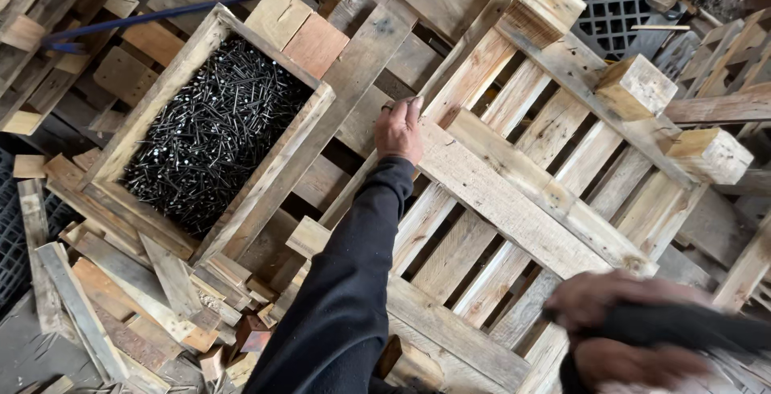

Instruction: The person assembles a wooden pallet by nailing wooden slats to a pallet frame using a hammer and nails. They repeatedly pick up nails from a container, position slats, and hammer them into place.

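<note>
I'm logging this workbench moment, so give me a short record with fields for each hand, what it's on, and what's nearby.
left hand: flat on the plank across the wooden pallet
right hand: blurred, gripping a dark tool handle
beside left hand: wooden box full of black nails
on pallet: square wooden blocks

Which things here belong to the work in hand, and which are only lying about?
In the work:
- left hand, pressing on the pallet
- right hand, blurred, grip closed on a dark tool handle
- wooden box of black nails, beside the pallet

Lying about:
- scrap boards
- black plastic grid
- blue rod
</note>
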